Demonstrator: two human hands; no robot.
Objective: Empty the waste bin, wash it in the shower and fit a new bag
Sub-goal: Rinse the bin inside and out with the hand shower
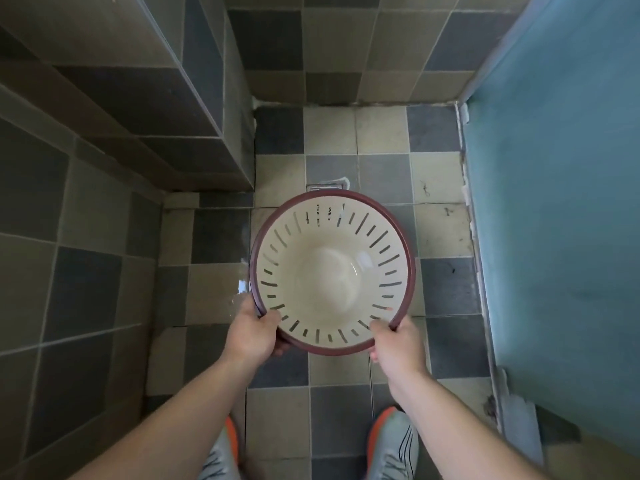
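From the camera on my head I look straight down into the waste bin [332,271], which I hold out in front of me over the tiled floor [446,285], above my shoes [391,445]. It is empty, with no bag in it: cream inside, slotted wall, a dark red rim [410,258]. Its bottom shines, so I judge it wet and a little slippery. It looks like thin plastic, light and fairly stiff, though the slotted wall would likely flex if squeezed. The rim is the firm part, so that is the place to take it.

My left hand [254,332] is closed on the near left of the rim, thumb over the inner edge, fingers curled under the outside. My right hand [396,342] clamps the near right the same way. Both grips are narrow, pinching rim only.

A floor drain [327,187] shows just past the far edge of the bin, and a blue wall [554,202] stands on the right.
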